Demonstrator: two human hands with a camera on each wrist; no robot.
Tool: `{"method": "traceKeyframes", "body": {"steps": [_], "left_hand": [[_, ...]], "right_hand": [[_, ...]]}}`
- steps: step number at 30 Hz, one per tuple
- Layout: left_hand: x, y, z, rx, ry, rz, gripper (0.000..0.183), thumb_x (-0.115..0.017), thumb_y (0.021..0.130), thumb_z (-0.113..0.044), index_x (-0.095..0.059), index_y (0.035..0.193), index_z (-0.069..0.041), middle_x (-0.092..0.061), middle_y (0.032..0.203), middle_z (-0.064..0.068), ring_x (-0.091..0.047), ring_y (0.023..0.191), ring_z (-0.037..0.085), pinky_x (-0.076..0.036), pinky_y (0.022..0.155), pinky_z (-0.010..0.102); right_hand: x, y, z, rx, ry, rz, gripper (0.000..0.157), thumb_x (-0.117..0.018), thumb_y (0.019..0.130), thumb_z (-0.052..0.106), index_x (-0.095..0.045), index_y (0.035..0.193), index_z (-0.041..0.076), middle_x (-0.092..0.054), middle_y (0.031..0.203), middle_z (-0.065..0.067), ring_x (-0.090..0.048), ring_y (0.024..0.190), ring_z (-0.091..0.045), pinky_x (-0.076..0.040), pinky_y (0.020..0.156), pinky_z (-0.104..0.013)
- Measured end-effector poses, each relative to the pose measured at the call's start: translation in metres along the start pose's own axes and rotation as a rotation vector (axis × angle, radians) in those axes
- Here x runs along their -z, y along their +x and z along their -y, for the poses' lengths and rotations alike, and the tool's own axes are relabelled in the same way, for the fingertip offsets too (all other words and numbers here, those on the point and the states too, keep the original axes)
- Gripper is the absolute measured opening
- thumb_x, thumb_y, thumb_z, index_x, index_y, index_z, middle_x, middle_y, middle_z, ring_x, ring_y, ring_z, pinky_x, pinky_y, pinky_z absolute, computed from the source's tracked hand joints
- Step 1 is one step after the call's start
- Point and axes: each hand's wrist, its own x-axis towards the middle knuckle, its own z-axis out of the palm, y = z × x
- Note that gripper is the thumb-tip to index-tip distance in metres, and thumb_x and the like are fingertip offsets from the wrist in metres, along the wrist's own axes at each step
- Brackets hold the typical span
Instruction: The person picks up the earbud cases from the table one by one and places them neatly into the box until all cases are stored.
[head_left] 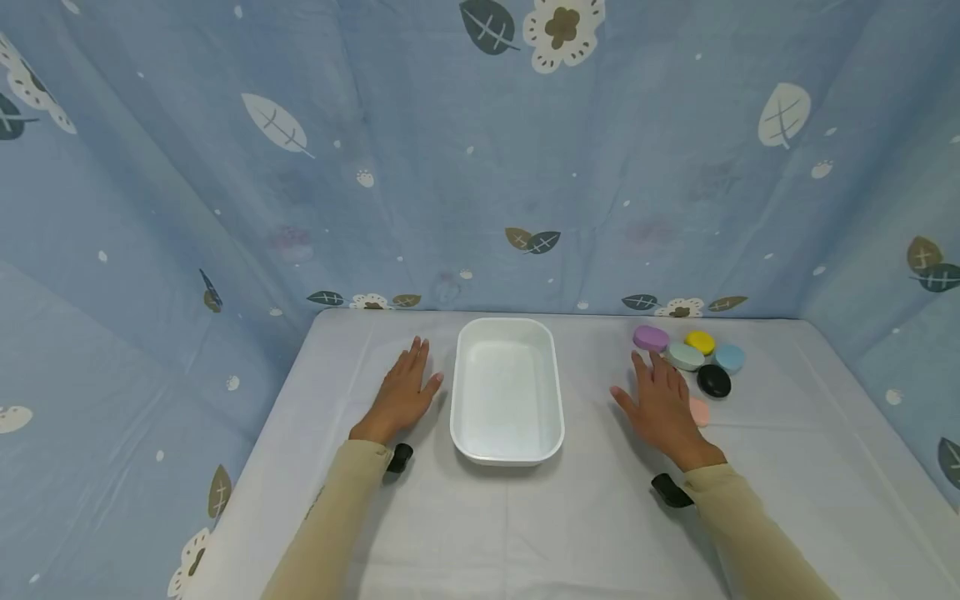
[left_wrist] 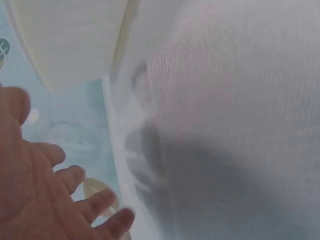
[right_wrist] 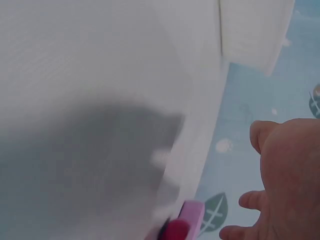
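A white rectangular dish (head_left: 507,450) stands in the middle of the table with nothing in it. To its left hovers my left hand (head_left: 403,393), fingers extended and holding nothing; its palm (left_wrist: 40,200) shows in the left wrist view, apart from the cloth. My right hand (head_left: 662,407) is to the right of the dish, also extended and without anything in its grasp. Beside its fingers lie several smooth oval pieces: purple (head_left: 651,337), pale green (head_left: 686,357), yellow (head_left: 701,342), light blue (head_left: 729,358) and black (head_left: 714,381). A pink piece (head_left: 699,412) is partly hidden behind the right hand.
A white cloth (head_left: 510,533) covers the table. Blue patterned fabric (head_left: 420,167) hangs behind it and along both sides. Black wrist cameras (head_left: 401,457) are strapped below each hand, by the beige sleeves (head_left: 337,517).
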Motion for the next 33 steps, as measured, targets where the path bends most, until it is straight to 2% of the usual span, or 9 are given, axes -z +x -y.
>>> {"method": "traceKeyframes", "body": {"steps": [4, 7, 11, 16, 20, 25, 29, 33], "left_hand": [[-0.002, 0.001, -0.001, 0.003, -0.133, -0.021, 0.064, -0.032, 0.117, -0.035, -0.011, 0.170, -0.004, -0.010, 0.176, 0.018, -0.013, 0.160, 0.047, -0.015, 0.126, 0.066], [-0.003, 0.002, -0.004, -0.006, -0.254, -0.036, 0.062, -0.034, 0.117, -0.031, -0.017, 0.169, -0.002, -0.022, 0.172, 0.023, -0.028, 0.153, 0.048, -0.024, 0.124, 0.065], [-0.006, 0.001, -0.009, 0.003, -0.417, -0.047, 0.059, -0.043, 0.115, -0.027, -0.027, 0.166, -0.001, -0.038, 0.162, 0.022, -0.049, 0.135, 0.042, -0.044, 0.110, 0.060], [-0.010, -0.001, -0.016, 0.041, -0.542, -0.060, 0.055, -0.052, 0.112, -0.021, -0.037, 0.162, -0.001, -0.049, 0.151, 0.020, -0.059, 0.117, 0.034, -0.058, 0.090, 0.046], [-0.011, -0.002, -0.022, 0.061, -0.609, -0.081, 0.054, -0.057, 0.110, -0.016, -0.042, 0.159, -0.001, -0.054, 0.142, 0.021, -0.061, 0.105, 0.031, -0.060, 0.083, 0.042], [-0.014, -0.001, -0.028, 0.085, -0.660, -0.118, 0.052, -0.060, 0.106, -0.008, -0.047, 0.156, 0.000, -0.059, 0.134, 0.021, -0.065, 0.096, 0.026, -0.060, 0.076, 0.038], [-0.015, 0.000, -0.031, 0.107, -0.671, -0.134, 0.050, -0.060, 0.104, -0.005, -0.051, 0.153, 0.000, -0.062, 0.130, 0.021, -0.066, 0.091, 0.022, -0.060, 0.073, 0.033], [-0.016, 0.001, -0.033, 0.125, -0.717, -0.136, 0.048, -0.060, 0.105, -0.008, -0.053, 0.152, -0.001, -0.062, 0.129, 0.019, -0.066, 0.087, 0.019, -0.060, 0.071, 0.031]], "right_hand": [[0.004, -0.009, -0.010, -0.029, 0.001, -0.025, 0.080, -0.063, 0.106, 0.031, -0.021, 0.162, -0.008, -0.011, 0.164, -0.040, -0.012, 0.148, -0.062, -0.007, 0.121, -0.076], [0.007, -0.013, -0.018, -0.047, -0.003, -0.031, 0.081, -0.065, 0.105, 0.030, -0.022, 0.162, -0.008, -0.012, 0.162, -0.041, -0.014, 0.146, -0.063, -0.009, 0.120, -0.077], [0.012, -0.019, -0.026, -0.076, -0.016, -0.034, 0.082, -0.067, 0.103, 0.029, -0.024, 0.161, -0.010, -0.014, 0.160, -0.043, -0.016, 0.145, -0.064, -0.011, 0.117, -0.080], [0.016, -0.025, -0.034, -0.123, -0.022, -0.045, 0.082, -0.071, 0.100, 0.023, -0.027, 0.160, -0.012, -0.018, 0.158, -0.044, -0.018, 0.145, -0.063, -0.016, 0.114, -0.082], [0.018, -0.029, -0.040, -0.108, -0.031, -0.097, 0.078, -0.073, 0.096, 0.017, -0.033, 0.156, -0.014, -0.027, 0.152, -0.046, -0.027, 0.140, -0.065, -0.025, 0.110, -0.082], [0.017, -0.035, -0.049, -0.044, -0.040, -0.193, 0.065, -0.072, 0.098, 0.012, -0.043, 0.148, -0.019, -0.038, 0.142, -0.048, -0.040, 0.126, -0.069, -0.038, 0.099, -0.082], [0.017, -0.039, -0.053, -0.017, 0.003, -0.231, 0.063, -0.075, 0.098, 0.011, -0.045, 0.144, -0.020, -0.040, 0.138, -0.049, -0.043, 0.122, -0.069, -0.040, 0.098, -0.081], [0.017, -0.041, -0.056, -0.031, 0.024, -0.223, 0.064, -0.075, 0.097, 0.010, -0.044, 0.145, -0.018, -0.039, 0.139, -0.048, -0.043, 0.121, -0.067, -0.041, 0.098, -0.080]]}}
